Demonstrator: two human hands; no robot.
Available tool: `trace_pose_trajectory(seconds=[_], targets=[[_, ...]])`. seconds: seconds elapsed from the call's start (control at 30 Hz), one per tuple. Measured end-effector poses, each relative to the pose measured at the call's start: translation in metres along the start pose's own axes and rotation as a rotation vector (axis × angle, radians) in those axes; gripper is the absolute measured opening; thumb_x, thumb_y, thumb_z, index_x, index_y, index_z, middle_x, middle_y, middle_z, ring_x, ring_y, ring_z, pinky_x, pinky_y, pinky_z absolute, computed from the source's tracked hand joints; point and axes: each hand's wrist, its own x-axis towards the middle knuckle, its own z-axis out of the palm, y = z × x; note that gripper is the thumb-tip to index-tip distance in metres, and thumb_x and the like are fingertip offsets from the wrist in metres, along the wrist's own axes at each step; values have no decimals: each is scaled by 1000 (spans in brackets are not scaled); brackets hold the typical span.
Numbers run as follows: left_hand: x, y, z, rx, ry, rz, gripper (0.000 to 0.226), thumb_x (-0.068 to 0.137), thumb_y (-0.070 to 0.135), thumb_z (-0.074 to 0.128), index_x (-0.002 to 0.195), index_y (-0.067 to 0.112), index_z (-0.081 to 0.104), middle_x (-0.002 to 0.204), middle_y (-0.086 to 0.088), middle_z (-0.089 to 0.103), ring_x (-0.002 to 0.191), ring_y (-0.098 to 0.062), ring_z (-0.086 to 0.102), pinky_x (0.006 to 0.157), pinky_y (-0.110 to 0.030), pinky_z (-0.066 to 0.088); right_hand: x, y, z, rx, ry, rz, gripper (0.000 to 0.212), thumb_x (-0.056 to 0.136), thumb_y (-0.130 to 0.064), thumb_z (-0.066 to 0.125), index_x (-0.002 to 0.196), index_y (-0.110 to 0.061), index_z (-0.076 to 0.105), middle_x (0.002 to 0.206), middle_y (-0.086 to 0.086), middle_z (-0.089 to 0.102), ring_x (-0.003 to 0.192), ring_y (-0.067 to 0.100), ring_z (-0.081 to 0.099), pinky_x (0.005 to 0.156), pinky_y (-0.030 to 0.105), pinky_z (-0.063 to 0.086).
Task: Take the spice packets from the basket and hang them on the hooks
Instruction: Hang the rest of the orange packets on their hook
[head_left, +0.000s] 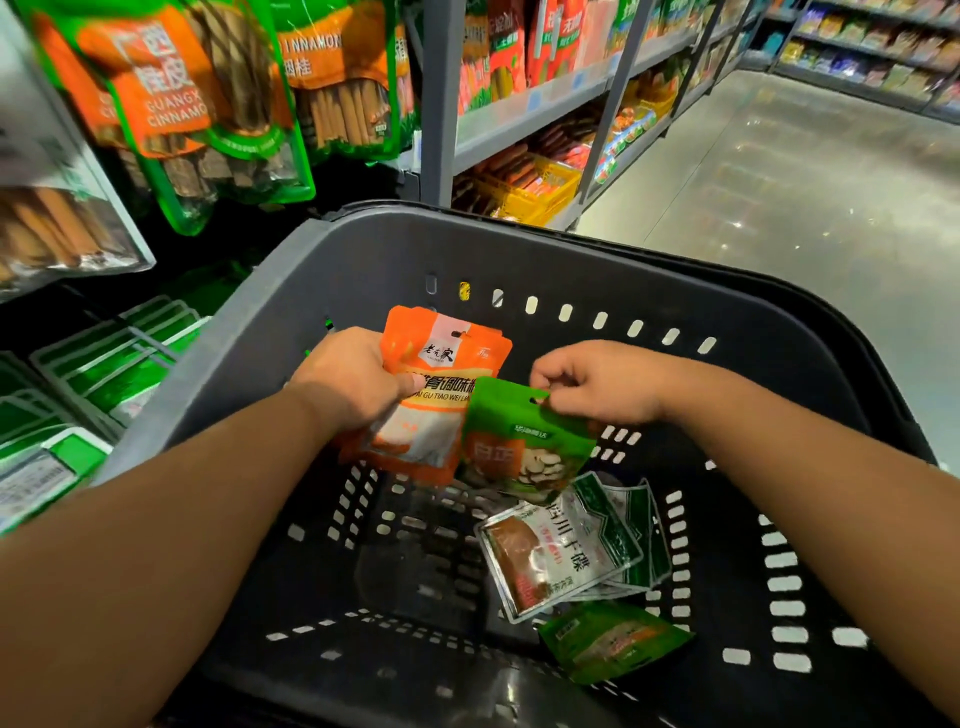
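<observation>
Your left hand (358, 384) grips the orange spice packets (436, 395) over the basket (519, 244). Your right hand (597, 384) pinches the green packet (524, 447) by its top edge. Both look light, bendy and slippery, so hold near the hole. The other packets (556, 556) lie at five o'clock.

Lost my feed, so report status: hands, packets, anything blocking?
Left hand grips orange packets. Right hand pinches green packet by its top. Loose packets lie in basket. No obstruction seen.

Left hand (353, 384): thumb and fingers curled round orange packets (441, 364).
Right hand (597, 387): fingertips pinch green packet (524, 441) top.
Forearms: bare, both stretched forward.
</observation>
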Motion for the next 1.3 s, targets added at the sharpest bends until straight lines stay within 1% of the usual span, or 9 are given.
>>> trace_pose_trajectory(seconds=[0.07, 0.17, 0.3, 0.57, 0.7, 0.83, 1.07, 1.2, 1.3], targets=[[1, 1, -1, -51, 4, 11, 14, 89, 36, 78, 86, 22, 78, 89, 4, 78, 90, -22, 72, 90, -39, 56, -6, -2, -14, 9, 47, -18, 16, 99, -17, 58, 90, -28, 64, 71, -22, 65, 65, -4, 59, 67, 25, 47], [1, 5, -4, -197, -11, 30, 10, 88, 35, 80, 89, 25, 80, 89, 8, 79, 89, -15, 74, 92, -38, 57, -13, -1, -32, 8, 203, -38, 8, 100, -21, 62, 98, -26, 68, 91, -9, 73, 86, 9, 67, 79, 30, 52], [-5, 16, -12, -324, 37, 91, 11, 88, 29, 80, 97, 22, 81, 95, 6, 80, 91, -13, 75, 96, -42, 57, -21, -2, -49, 51, 400, -33, 11, 99, -21, 65, 95, -31, 69, 95, -10, 74, 88, 8, 66, 86, 30, 51], [-25, 42, -39, -477, 107, 196, 11, 87, 18, 80, 85, 29, 78, 87, 14, 78, 81, 0, 72, 81, -27, 55, -39, -33, -76, 119, 567, -98, 21, 95, -23, 70, 85, -41, 68, 94, -16, 72, 90, 2, 66, 80, 26, 51], [-40, 47, -52, -578, 160, 220, 2, 88, 20, 80, 91, 19, 80, 85, 7, 80, 82, -10, 76, 82, -30, 57, -50, -57, -91, 105, 654, -155, 19, 94, -22, 71, 86, -39, 68, 91, -17, 69, 87, -1, 63, 75, 21, 46], [-60, 58, -76, -605, 242, 281, 8, 90, 17, 77, 83, 21, 77, 65, 20, 73, 59, 8, 65, 57, -8, 47, -59, -83, -106, 169, 750, -190, 15, 93, -23, 73, 87, -36, 71, 89, -15, 70, 86, 0, 64, 74, 23, 46], [-103, 63, -127, -699, 356, 303, 6, 85, 22, 81, 80, 25, 79, 83, 10, 80, 78, -6, 75, 79, -34, 59, -67, -143, -115, 301, 969, -258, 12, 89, -27, 78, 80, -31, 71, 85, -14, 71, 83, 3, 66, 71, 23, 51], [-139, 61, -155, -709, 415, 310, 9, 87, 17, 78, 82, 24, 75, 69, 19, 75, 64, 5, 71, 58, -14, 50, -70, -184, -111, 373, 1044, -363, 11, 88, -24, 80, 82, -29, 73, 86, -20, 67, 82, -9, 61, 75, 19, 49], [-166, 56, -177, -683, 448, 287, 2, 88, 26, 78, 89, 24, 77, 78, 15, 78, 70, -2, 74, 61, -17, 52, -73, -214, -105, 413, 1064, -428, 20, 88, -24, 80, 77, -38, 69, 84, -22, 66, 81, -14, 59, 74, 14, 46]])
